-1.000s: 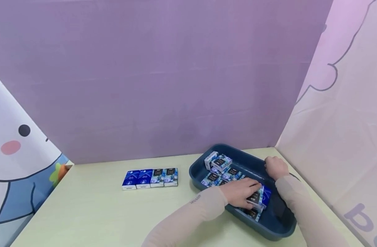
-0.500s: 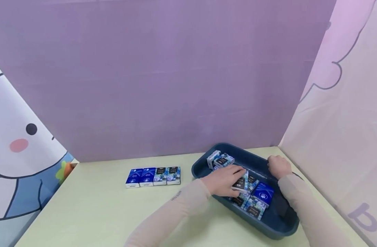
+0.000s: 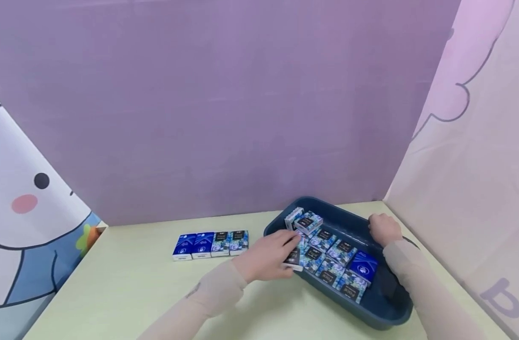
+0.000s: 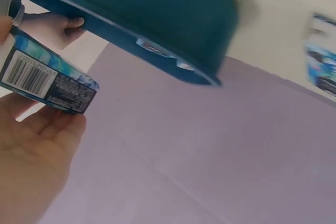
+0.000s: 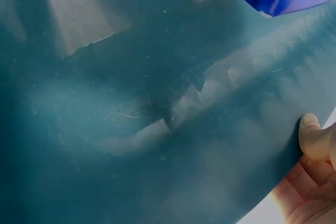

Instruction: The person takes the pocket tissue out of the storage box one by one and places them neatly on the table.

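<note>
Gripping a tissue pack [image 3: 294,255] at the blue tray's [image 3: 383,315] near rim, the left hand [image 3: 265,255] could snag it there; the right hand [image 3: 384,229] apparently clasps the far rim.

Your passage: bare pale-green table top [image 3: 127,288] along its front edge; obstacles: row of four small blue tissue packs [image 3: 210,244], dark-blue plastic tray [image 3: 380,311] at right edge.
</note>
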The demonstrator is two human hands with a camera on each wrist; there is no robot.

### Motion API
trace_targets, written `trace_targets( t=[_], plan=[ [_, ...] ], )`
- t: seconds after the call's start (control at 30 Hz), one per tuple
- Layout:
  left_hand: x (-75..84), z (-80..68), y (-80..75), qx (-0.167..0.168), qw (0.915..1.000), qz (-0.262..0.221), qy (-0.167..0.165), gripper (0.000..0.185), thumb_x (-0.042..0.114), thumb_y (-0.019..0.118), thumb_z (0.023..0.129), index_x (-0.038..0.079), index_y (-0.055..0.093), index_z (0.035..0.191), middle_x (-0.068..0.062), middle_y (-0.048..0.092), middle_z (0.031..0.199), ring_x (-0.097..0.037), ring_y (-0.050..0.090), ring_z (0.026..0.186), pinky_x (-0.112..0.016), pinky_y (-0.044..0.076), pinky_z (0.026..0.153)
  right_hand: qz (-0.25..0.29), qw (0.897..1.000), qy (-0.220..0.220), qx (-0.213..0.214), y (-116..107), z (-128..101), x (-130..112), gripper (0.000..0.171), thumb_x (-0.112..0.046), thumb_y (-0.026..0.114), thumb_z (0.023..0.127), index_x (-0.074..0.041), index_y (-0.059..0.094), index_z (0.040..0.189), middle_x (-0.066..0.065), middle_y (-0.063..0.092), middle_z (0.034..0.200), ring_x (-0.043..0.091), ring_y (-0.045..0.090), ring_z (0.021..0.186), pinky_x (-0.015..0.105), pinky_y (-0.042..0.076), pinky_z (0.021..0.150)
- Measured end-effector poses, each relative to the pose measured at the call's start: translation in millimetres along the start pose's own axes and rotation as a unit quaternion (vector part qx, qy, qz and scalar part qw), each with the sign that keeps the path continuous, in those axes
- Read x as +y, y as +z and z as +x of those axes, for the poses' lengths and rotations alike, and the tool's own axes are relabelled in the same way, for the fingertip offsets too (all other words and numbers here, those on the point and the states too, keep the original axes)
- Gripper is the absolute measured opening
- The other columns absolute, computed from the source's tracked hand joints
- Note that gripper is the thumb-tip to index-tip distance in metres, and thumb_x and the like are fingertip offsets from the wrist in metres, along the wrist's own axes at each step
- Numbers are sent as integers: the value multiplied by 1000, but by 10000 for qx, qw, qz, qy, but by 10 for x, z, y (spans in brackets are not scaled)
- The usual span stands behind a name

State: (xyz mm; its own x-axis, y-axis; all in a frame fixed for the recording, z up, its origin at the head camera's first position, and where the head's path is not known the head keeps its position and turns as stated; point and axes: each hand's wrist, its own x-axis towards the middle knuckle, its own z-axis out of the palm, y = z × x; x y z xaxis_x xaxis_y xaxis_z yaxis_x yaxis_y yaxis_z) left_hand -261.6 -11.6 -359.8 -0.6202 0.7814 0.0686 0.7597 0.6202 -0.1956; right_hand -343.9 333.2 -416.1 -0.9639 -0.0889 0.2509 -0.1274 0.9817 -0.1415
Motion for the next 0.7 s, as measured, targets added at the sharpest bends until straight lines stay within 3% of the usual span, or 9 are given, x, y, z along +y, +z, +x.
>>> trace_targets(
  t=[0.37, 0.7],
  plan=[
    [-155, -611, 137, 578, 9981, -131, -169, 73, 42, 59, 81, 5, 36, 140, -11, 42, 139, -24, 41, 128, -35, 38, 105, -47, 9998, -57, -178, 11, -11, 3, 8, -4, 61, 80, 4, 62, 78, 23, 62, 72, 38, 59, 62, 48, 48, 50],
    [-351, -1121, 290, 378, 9949, -437, -823, 77, 40, 63, 79, 4, 35, 141, -12, 37, 143, -27, 38, 131, -39, 35, 107, 26, 9999, -98, -80, 1, 0, 11, 7, -3, 62, 79, 3, 61, 76, 24, 63, 73, 39, 59, 62, 46, 47, 46]
  ],
)
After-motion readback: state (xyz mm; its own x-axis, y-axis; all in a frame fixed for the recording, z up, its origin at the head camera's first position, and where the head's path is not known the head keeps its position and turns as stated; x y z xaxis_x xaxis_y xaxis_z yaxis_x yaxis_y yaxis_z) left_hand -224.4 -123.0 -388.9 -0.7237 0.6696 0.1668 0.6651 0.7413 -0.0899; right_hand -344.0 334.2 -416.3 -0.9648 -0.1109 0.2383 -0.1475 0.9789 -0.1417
